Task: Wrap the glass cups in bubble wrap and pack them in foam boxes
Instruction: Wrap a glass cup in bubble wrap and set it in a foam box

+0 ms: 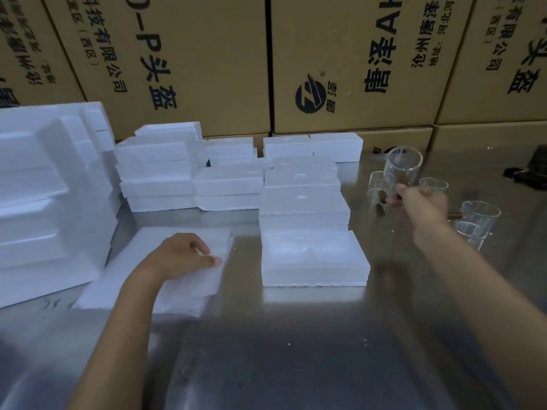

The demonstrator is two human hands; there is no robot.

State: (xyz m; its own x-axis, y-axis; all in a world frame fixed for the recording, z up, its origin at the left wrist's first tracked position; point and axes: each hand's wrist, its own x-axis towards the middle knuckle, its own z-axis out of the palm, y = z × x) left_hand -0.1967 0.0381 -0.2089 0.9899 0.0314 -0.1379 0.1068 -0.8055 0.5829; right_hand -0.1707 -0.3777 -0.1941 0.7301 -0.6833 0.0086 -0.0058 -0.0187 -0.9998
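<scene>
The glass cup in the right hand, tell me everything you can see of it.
The glass cup is clear, cylindrical and looks empty, with a brown handle low on its side. The right hand grips that handle and holds the cup lifted above the metal table, tilted, its open rim facing the camera. Other cups stand behind and beside it.

Colours and patterns. The foam boxes (313,258) are shown in plain white, faintly bluish in shadow, as is the tall foam stack (44,196) at the left edge. The bubble wrap (177,279) is rendered as a pale, translucent white sheet. The glass cup (404,170) is clear and colourless, with a dark brown handle. The table (281,350) is seen as grey, reflective metal. The cardboard cartons (183,54) are tan, printed with black characters and a round black logo.
</scene>
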